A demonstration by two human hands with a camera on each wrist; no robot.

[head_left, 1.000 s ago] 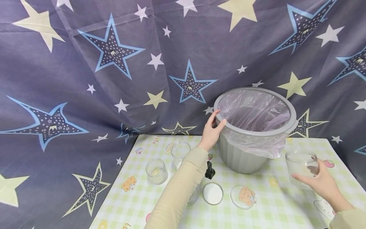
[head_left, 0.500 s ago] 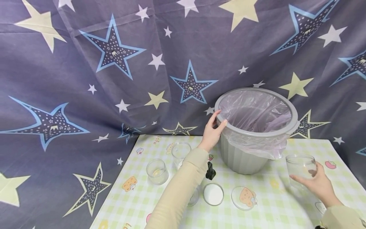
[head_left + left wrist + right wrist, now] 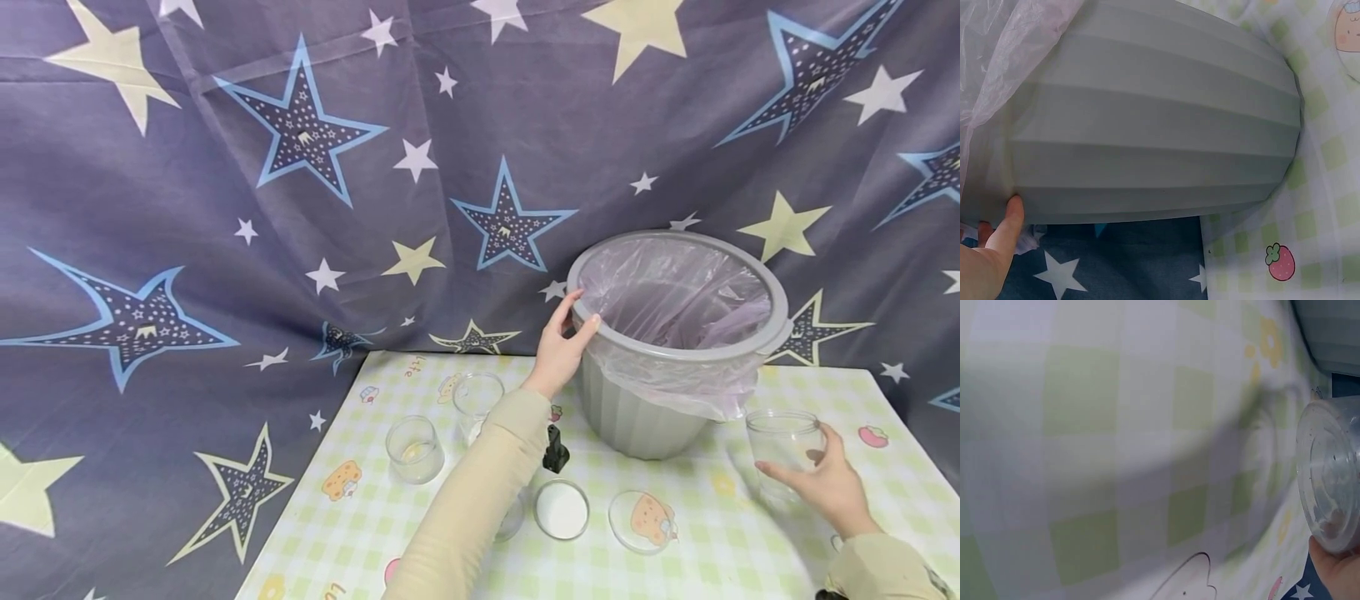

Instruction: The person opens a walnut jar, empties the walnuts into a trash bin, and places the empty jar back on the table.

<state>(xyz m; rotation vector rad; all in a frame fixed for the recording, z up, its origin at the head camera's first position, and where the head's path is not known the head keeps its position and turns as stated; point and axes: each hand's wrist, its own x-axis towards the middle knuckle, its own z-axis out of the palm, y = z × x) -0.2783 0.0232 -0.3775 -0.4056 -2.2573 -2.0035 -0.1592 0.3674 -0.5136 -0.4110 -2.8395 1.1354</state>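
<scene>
A grey ribbed trash can (image 3: 637, 412) with a translucent pinkish bag (image 3: 678, 383) folded over its rim stands at the back right of the table. My left hand (image 3: 557, 354) grips the can's rim on its left side, thumb on the near outside. In the left wrist view a fingertip (image 3: 1015, 209) presses the can's wall below the bag. To the right of the can, my right hand (image 3: 828, 483) holds a clear plastic jar (image 3: 776, 437) around its side, mouth up. The right wrist view shows the jar's round base (image 3: 1329, 469) raised over the tablecloth, with a shadow beneath.
Two clear jars, one at the left (image 3: 415, 454) and one partly behind my left sleeve (image 3: 477, 392), stand on the checkered tablecloth (image 3: 337, 542). A small black object (image 3: 555, 450), a white-filled round dish (image 3: 562, 510) and a clear round lid (image 3: 630, 533) lie nearer. A starry curtain (image 3: 225, 250) hangs behind.
My right hand has moved a little left and down with the jar, closer to the trash can. The left hand keeps its hold on the rim.
</scene>
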